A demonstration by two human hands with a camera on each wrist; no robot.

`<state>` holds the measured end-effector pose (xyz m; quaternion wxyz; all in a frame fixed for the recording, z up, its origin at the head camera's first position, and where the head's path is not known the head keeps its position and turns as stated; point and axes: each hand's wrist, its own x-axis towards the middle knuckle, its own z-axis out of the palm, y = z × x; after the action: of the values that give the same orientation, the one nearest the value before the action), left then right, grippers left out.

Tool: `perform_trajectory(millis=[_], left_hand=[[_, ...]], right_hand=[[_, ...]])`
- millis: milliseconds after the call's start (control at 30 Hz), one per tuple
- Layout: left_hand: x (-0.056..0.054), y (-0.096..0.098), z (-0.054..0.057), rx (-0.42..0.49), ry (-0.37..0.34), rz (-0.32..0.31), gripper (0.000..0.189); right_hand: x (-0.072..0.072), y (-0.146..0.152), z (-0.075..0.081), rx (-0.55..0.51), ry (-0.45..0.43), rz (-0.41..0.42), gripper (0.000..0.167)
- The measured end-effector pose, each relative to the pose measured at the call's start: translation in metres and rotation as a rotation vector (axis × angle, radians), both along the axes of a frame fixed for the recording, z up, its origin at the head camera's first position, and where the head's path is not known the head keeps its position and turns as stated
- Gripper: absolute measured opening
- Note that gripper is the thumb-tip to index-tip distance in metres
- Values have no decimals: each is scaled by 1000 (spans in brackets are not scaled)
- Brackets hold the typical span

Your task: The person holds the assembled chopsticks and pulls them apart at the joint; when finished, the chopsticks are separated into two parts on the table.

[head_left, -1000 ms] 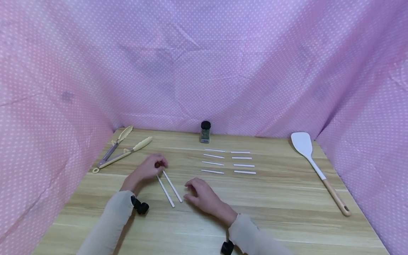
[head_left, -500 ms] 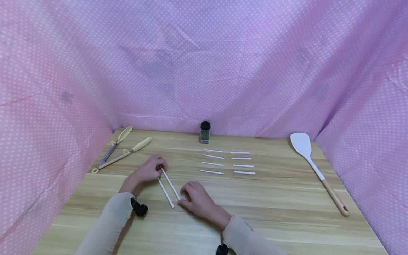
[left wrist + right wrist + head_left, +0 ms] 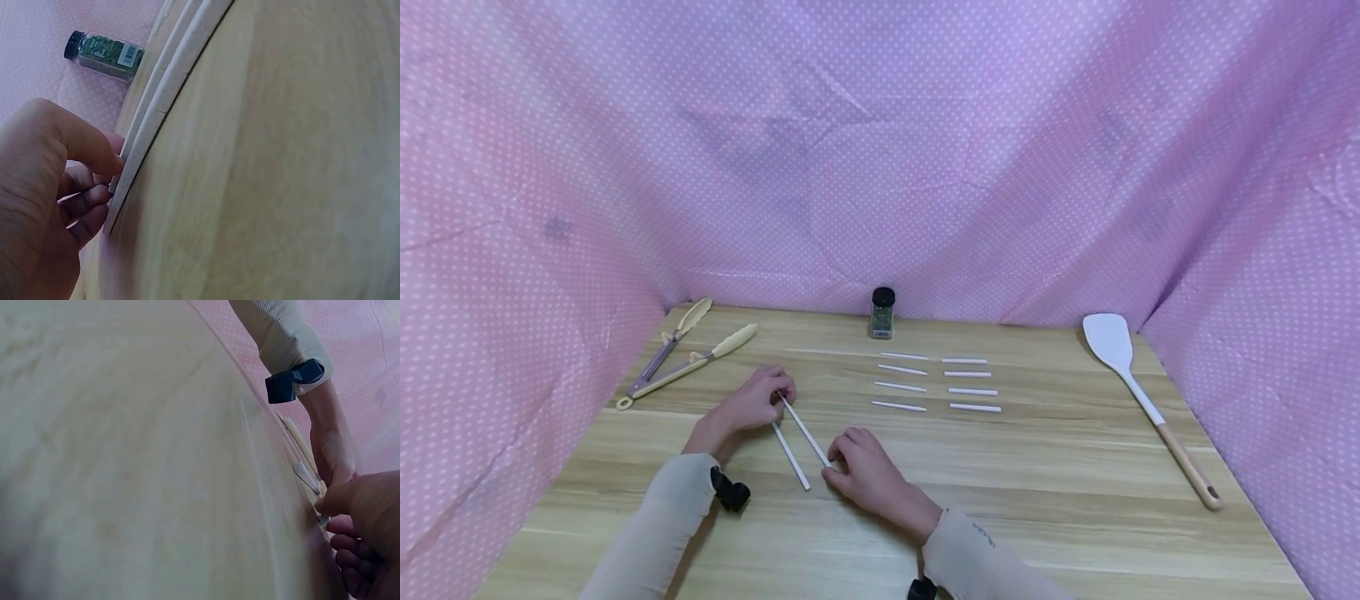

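Two slim white chopsticks lie slantwise at the front left of the wooden table in the head view. My left hand (image 3: 756,398) pinches the far end of the right-hand chopstick (image 3: 806,430) between thumb and fingers. At its near end, the thumb and fingers of my right hand (image 3: 868,471) grip it too. The other chopstick (image 3: 792,458) lies beside it on the wood, its far end close under my left hand. In the left wrist view both chopsticks run side by side, and thin seam lines cross the nearer chopstick (image 3: 164,94).
Short white tapered sticks (image 3: 899,407) and short blunt sticks (image 3: 974,407) lie in two columns, several in each. A spice jar (image 3: 882,317) with a black lid stands at the back. Spread tongs (image 3: 730,340) lie at left, a white spatula (image 3: 1108,342) at right.
My right hand has moved left onto the near end of the right-hand chopstick. My left hand has taken that chopstick's far end and barely shifted.
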<state>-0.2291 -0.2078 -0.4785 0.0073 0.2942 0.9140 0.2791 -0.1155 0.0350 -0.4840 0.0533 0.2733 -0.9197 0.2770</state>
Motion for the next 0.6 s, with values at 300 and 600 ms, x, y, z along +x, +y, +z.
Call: perform_trajectory(millis=[300, 600], left_hand=[[0, 0, -4, 12, 9, 12, 30], [1, 4, -1, 19, 33, 21, 25]], right_hand=[[-2, 0, 3, -97, -67, -148, 4], [-13, 13, 13, -163, -41, -213, 5]])
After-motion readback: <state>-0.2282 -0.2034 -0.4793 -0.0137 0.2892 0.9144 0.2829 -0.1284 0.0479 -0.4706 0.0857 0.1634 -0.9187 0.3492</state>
